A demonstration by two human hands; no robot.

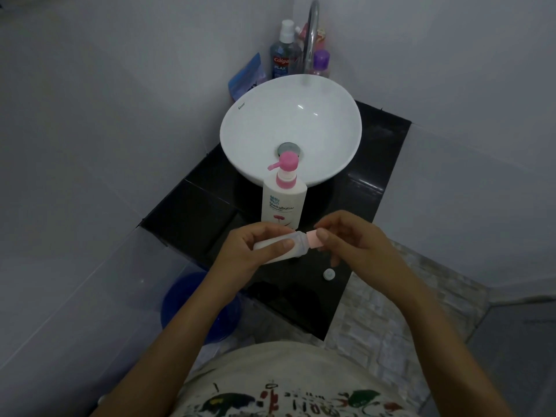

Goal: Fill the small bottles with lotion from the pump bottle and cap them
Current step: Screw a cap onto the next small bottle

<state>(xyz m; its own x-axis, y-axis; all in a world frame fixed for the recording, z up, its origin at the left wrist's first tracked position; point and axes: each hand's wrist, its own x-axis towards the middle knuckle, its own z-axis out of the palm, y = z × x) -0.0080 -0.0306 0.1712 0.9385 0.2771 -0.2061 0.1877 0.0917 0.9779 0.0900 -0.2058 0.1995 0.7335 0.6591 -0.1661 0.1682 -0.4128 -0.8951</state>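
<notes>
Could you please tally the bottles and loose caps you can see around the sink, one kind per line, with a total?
Pump bottle, standing on the counter: 1
Small bottle with pink cap, held in both hands: 1
Mouthwash bottle behind the basin: 1
Purple-capped bottle behind the basin: 1
Loose white cap on the counter: 1
Total: 5

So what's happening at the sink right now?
A person holds a small bottle sideways in the left hand, while the right hand pinches its pink cap at the neck. The pump bottle stands on the black counter before the basin. A small white cap lies nearby.
</notes>
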